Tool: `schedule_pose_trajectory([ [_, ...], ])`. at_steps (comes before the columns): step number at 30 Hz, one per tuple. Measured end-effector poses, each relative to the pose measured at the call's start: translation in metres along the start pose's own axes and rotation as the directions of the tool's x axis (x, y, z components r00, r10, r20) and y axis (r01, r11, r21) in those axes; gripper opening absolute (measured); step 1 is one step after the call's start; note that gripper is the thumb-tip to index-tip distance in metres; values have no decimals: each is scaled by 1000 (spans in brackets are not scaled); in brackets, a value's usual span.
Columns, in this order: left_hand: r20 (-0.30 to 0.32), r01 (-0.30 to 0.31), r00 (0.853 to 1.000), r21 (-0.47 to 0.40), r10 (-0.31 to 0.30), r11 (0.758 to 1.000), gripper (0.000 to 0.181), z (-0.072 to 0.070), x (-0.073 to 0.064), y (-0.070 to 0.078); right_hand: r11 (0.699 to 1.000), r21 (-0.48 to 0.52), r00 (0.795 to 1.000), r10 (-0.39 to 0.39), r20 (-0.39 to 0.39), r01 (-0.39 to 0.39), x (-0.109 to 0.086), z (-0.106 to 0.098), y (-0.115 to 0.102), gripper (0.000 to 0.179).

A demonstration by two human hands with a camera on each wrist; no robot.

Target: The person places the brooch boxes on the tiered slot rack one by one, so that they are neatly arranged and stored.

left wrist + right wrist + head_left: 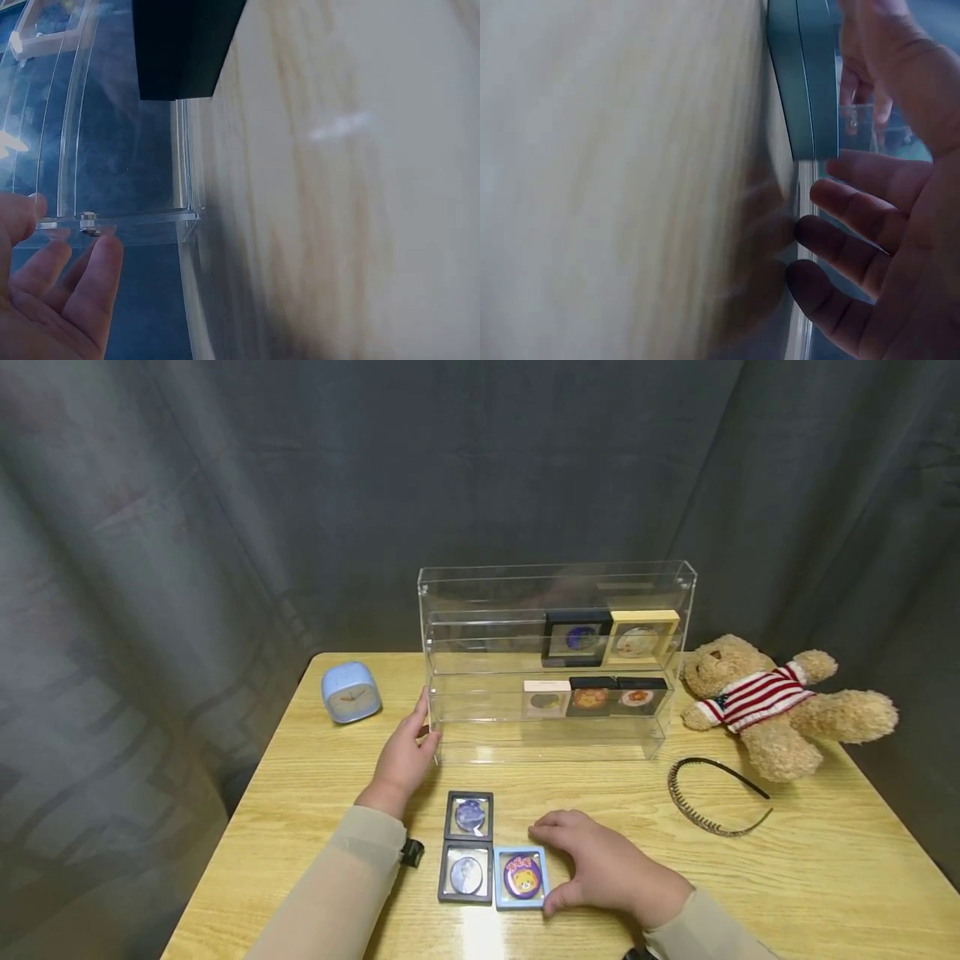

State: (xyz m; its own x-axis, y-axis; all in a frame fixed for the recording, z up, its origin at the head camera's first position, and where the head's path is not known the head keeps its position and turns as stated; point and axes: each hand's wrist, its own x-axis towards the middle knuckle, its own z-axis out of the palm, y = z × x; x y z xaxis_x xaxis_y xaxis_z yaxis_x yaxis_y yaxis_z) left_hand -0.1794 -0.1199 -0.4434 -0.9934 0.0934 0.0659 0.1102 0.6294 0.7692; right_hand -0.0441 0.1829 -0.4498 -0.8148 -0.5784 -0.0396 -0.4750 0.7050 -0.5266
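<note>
At the left side of a clear acrylic display rack, my left hand grips the side panel, thumb at the front edge and fingers along the outside. My right hand is beside a light blue square display frame that holds a round badge with a yellow bear. Its thumb is right at the frame's lower right corner and its fingers are spread, close over the table in the right wrist view. Left of the blue frame, two dark frames with bluish badges lie one behind the other.
Framed badges stand on the rack: a black frame and a yellow frame above, several lower down. A blue clock stands back left. A teddy bear and a toothed headband lie on the right of the wooden table.
</note>
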Motion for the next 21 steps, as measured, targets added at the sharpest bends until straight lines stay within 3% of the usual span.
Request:
schedule_pose_trajectory([
  [7, 3, 1, 1000, -10, -1, 1000, 77, 1, 0, -1, 999, -19, 999, -29, 26, 29, 0, 4, -2, 93],
  [15, 0, 7, 1000, -19, -7, 1000, 77, 1, 0, -1, 998, -61, 1000, -22, -18, 20, 1, 4, -5, 78],
  [21, -5, 1, 1000, -12, -1, 1000, 77, 1, -1, -1, 999, 15, 998, 30, -58, -29, 5, -2, -2, 75],
])
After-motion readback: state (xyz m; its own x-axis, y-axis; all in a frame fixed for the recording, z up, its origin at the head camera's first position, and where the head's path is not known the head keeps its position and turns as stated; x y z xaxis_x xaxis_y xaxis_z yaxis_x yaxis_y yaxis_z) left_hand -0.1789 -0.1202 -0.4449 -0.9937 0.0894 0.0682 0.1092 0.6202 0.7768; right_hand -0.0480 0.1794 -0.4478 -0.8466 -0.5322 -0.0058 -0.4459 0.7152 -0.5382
